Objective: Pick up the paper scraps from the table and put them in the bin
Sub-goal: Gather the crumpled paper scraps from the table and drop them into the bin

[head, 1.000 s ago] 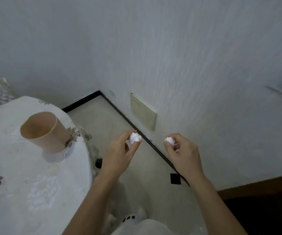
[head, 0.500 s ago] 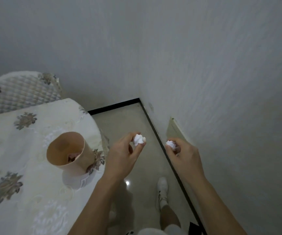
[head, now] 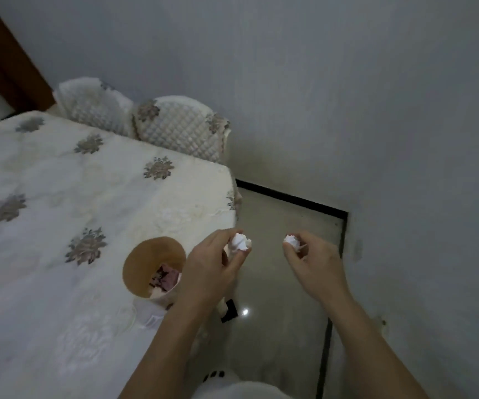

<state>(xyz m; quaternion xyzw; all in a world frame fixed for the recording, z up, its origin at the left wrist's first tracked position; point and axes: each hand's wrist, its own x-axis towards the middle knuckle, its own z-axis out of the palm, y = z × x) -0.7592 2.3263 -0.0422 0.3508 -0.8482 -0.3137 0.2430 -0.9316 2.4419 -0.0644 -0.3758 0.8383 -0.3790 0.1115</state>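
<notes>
My left hand (head: 209,266) pinches a crumpled white paper scrap (head: 240,242) between thumb and fingertips, just right of the bin. My right hand (head: 314,262) pinches a second, smaller white scrap (head: 291,241) over the floor. Both hands hang past the table's right edge. The bin (head: 149,267) is a tan paper cup standing near the edge of the table (head: 59,197), which wears a white cloth with grey flower motifs. Pinkish scraps lie inside the bin; my left hand hides its right rim.
Two chairs with quilted covers (head: 177,126) stand behind the table against the grey wall (head: 347,96). Beige floor (head: 284,226) with a black skirting line lies under my hands. A wooden door frame (head: 4,56) shows at the top left.
The view has swung left, so the table and bin now sit closer under my left hand. Both hands still hold their scraps, and the chairs have come into sight.
</notes>
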